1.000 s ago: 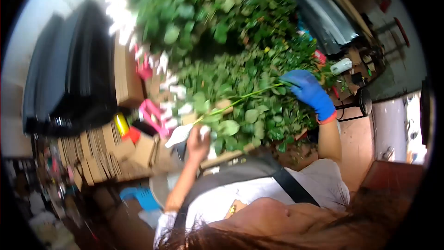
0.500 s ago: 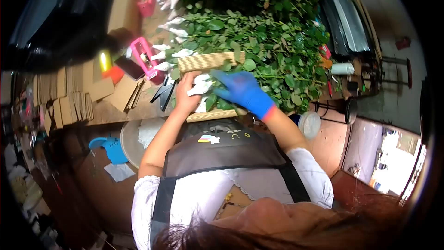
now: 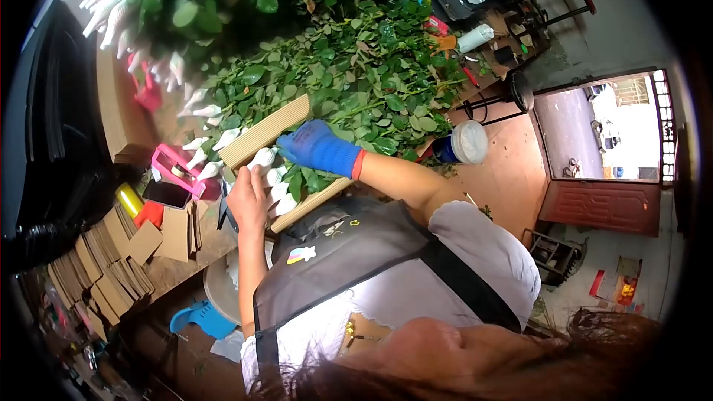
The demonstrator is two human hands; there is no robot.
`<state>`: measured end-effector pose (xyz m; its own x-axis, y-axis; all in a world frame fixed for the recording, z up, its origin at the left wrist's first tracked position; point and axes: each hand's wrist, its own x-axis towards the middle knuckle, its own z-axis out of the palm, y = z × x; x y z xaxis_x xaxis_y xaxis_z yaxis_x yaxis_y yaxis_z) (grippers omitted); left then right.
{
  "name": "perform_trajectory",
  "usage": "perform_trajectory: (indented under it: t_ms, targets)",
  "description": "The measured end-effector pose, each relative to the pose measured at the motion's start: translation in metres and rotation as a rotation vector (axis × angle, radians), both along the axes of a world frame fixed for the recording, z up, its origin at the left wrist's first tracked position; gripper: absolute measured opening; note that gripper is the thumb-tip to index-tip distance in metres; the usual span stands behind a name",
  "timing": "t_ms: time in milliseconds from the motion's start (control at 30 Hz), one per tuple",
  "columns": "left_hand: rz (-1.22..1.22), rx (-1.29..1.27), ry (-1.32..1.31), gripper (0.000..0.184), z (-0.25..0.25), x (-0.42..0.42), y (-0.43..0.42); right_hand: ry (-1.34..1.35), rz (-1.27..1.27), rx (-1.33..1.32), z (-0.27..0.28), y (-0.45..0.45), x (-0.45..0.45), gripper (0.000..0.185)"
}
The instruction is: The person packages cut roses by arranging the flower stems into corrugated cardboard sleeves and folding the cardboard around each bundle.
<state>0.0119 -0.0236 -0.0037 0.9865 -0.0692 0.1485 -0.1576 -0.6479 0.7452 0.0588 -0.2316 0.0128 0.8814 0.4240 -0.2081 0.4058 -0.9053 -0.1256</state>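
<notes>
White-sleeved rose heads (image 3: 276,178) lie in a short row between two strips of corrugated cardboard, an upper strip (image 3: 266,131) and a lower strip (image 3: 312,204). My bare left hand (image 3: 246,197) is at the left end, its fingertips bent against the uppermost rose head. In a blue glove, my right hand (image 3: 319,148) curls its fingers around the rose just behind that head, over the leaves. The stem inside the glove is hidden. Black-handled scissors (image 3: 226,209) lie beside my left hand, partly covered by it.
Leafy rose stems (image 3: 334,74) pile up across the table, white heads to the left. A pink tape dispenser (image 3: 178,169), a phone (image 3: 167,194), a yellow roll (image 3: 128,199) and cardboard pieces (image 3: 111,256) lie at left. A white bucket (image 3: 469,142) stands on the floor at right.
The view has turned and shifted, bringing the doorway further into sight. My gloved hand has gone from spread and blurred over the leaves to curled behind the top rose head; my left fingers now meet that head.
</notes>
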Motion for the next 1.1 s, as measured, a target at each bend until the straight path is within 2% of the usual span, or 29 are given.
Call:
perform_trajectory:
  t_ms: [133, 200, 300, 333, 367, 433, 467, 533, 600, 633, 767, 867, 1000, 1100]
  targets:
    - [-0.037, -0.090, -0.062, 0.029, 0.001, -0.003, 0.005, 0.044, -0.076, 0.120, 0.006, -0.003, -0.002, 0.022]
    - [0.025, -0.244, -0.007, 0.025, 0.000, -0.008, 0.006, 0.026, -0.090, 0.114, 0.006, -0.004, -0.004, 0.022]
    - [0.120, -0.291, -0.092, 0.028, -0.006, -0.017, 0.010, 0.019, -0.073, 0.117, -0.006, -0.004, -0.001, 0.024]
    - [0.239, -0.411, 0.006, 0.026, -0.007, -0.021, 0.019, 0.022, -0.056, 0.111, -0.009, -0.006, -0.001, 0.025]
    - [0.370, -0.519, -0.092, 0.023, -0.008, -0.022, 0.027, 0.024, -0.042, 0.104, -0.011, -0.007, -0.001, 0.026]
    - [0.430, -0.620, -0.193, 0.015, 0.024, -0.017, 0.043, 0.059, -0.043, 0.131, 0.001, -0.004, 0.002, 0.029]
    - [0.314, -0.556, -0.263, 0.010, -0.001, -0.017, 0.053, 0.072, -0.047, 0.138, 0.007, -0.004, 0.003, 0.031]
    - [0.194, -0.266, 0.023, 0.009, 0.001, -0.018, 0.051, 0.113, -0.040, 0.103, 0.008, -0.004, 0.003, 0.038]
    - [0.120, 0.057, -0.107, 0.023, 0.014, -0.015, 0.033, 0.122, -0.050, 0.042, 0.010, 0.000, 0.003, 0.040]
    - [0.116, 0.159, -0.086, 0.032, 0.012, -0.014, 0.031, 0.100, -0.078, 0.027, 0.003, 0.003, 0.003, 0.036]
    - [0.188, 0.229, -0.087, 0.025, 0.028, -0.008, 0.025, -0.055, -0.088, 0.014, -0.014, 0.006, -0.003, 0.029]
    - [0.164, 0.201, -0.081, 0.021, 0.022, -0.018, 0.020, -0.127, -0.071, 0.027, -0.019, 0.005, -0.005, 0.026]
    - [0.192, 0.202, -0.052, 0.019, 0.009, -0.018, 0.013, -0.086, -0.092, 0.042, -0.016, 0.007, -0.005, 0.026]
    - [0.144, 0.040, 0.034, 0.022, 0.003, -0.013, 0.014, -0.062, -0.107, 0.034, -0.014, 0.007, -0.004, 0.027]
